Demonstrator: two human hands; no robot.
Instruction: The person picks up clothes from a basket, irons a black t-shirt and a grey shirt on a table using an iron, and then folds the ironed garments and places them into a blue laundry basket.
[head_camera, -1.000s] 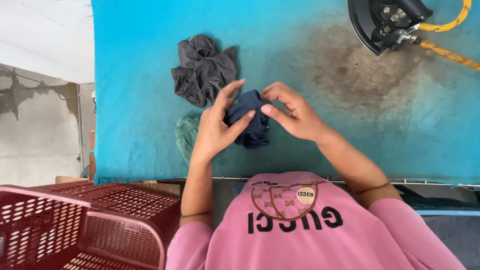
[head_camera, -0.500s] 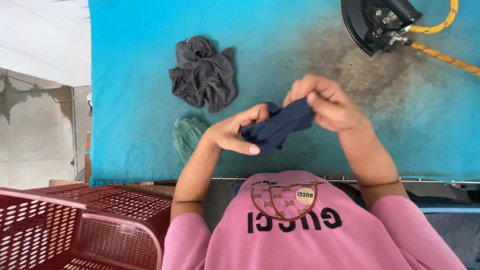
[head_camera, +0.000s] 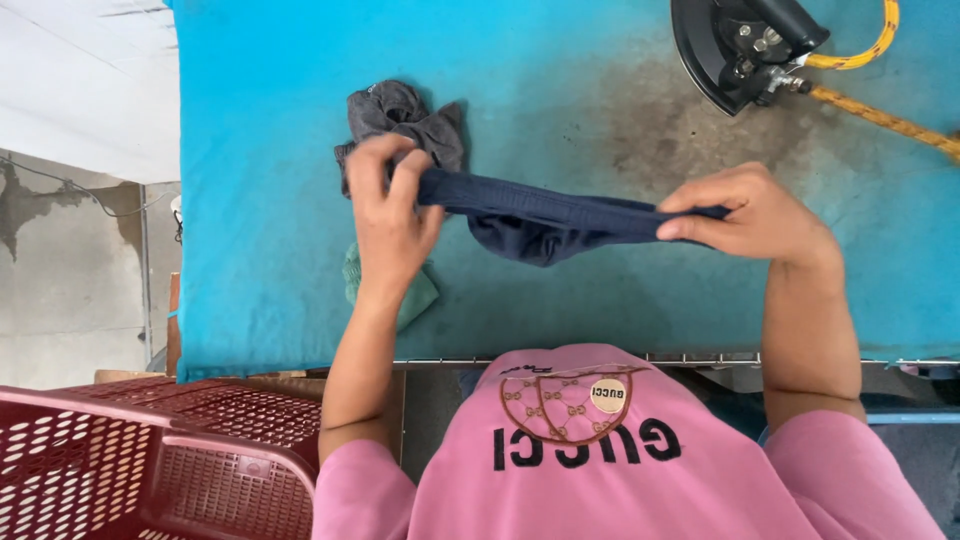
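Over stained blue padding (head_camera: 620, 120), hands stretch soft navy cloth (head_camera: 545, 220).

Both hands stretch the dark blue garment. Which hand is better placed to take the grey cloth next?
Probably the left hand: it pinches the garment right beside the grey cloth; the right hand is further away.

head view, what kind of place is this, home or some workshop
Probably a garment pressing or laundry workshop: a steam iron with a braided hose rests on a padded, scorched blue ironing table, and a red plastic basket stands alongside.
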